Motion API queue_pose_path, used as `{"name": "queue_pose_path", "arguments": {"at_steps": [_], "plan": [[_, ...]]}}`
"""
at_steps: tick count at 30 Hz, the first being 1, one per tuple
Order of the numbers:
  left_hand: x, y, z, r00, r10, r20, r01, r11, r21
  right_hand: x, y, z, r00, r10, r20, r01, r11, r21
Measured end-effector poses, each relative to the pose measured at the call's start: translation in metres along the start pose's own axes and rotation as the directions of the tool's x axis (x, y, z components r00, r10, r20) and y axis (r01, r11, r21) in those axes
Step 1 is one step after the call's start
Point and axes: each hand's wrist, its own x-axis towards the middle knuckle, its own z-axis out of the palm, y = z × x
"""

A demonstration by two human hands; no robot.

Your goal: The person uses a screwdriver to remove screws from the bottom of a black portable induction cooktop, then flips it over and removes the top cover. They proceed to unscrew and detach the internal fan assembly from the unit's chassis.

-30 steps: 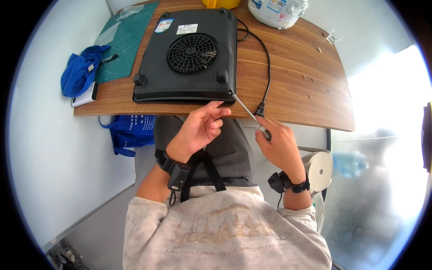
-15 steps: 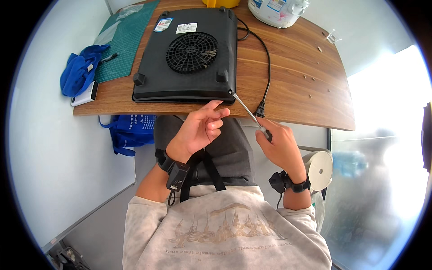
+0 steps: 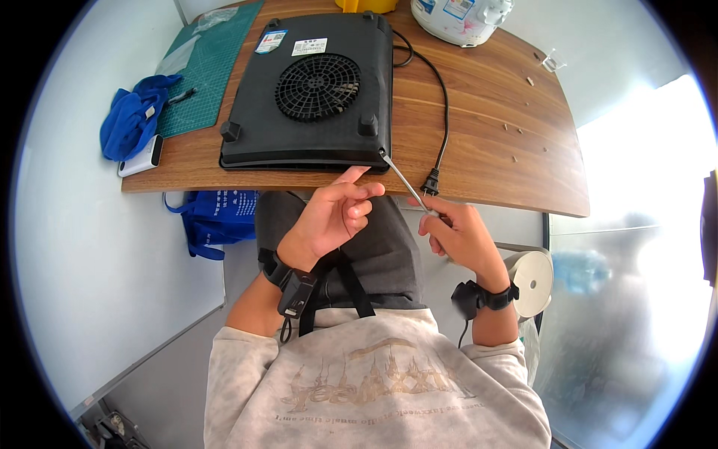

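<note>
A black induction cooker (image 3: 321, 141) lies upside down at the table's near edge, its round fan grille (image 3: 318, 87) and corner feet facing up. My right hand (image 3: 462, 238) is closed around the handle of a screwdriver (image 3: 404, 180), most of the handle hidden by the fingers. The slanting metal shaft meets the cooker's near right corner at a small hole. My left hand (image 3: 327, 223) is palm up below the near edge, with its index fingertip against the cooker's underside lip. Its other fingers are loosely curled and apart, holding nothing.
A black power cord (image 3: 446, 112) with a plug (image 3: 431, 182) runs along the cooker's right side. Small loose bits lie on the wooden table (image 3: 486, 168). At left are a green cutting mat (image 3: 198, 97), a blue cloth (image 3: 134, 120) and a white device (image 3: 142, 157). A white appliance (image 3: 460, 22) stands behind.
My right hand's grip on the screwdriver has turned, with the fingers shifted round the handle. The cooker has moved very slightly left; my left hand stays nearly in place.
</note>
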Motion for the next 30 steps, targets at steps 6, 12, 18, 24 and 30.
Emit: {"name": "queue_pose_path", "arguments": {"at_steps": [6,12,18,24,30], "plan": [[0.0,0.0,0.0,1.0,0.002,-0.003,-0.002,1.0,0.019,0.006,0.016,0.003,0.998,0.006,0.055,-0.018,0.978,0.208],[0.0,0.001,0.0,1.0,0.003,-0.015,-0.003,0.999,0.036,0.008,0.024,0.008,0.998,-0.005,0.058,-0.009,0.971,0.241],[0.0,0.001,-0.001,1.0,0.003,-0.023,-0.002,0.999,0.053,0.009,0.028,0.011,0.998,-0.02,0.053,0.004,0.961,0.277],[0.0,0.002,0.0,0.999,0.002,-0.035,0.0,0.997,0.082,0.009,0.036,0.012,0.998,-0.043,0.049,0.027,0.96,0.28],[0.0,0.003,-0.005,0.998,0.007,0.056,-0.013,0.994,0.11,0.008,0.03,0.011,0.998,-0.042,0.042,0.028,0.96,0.28]]}}
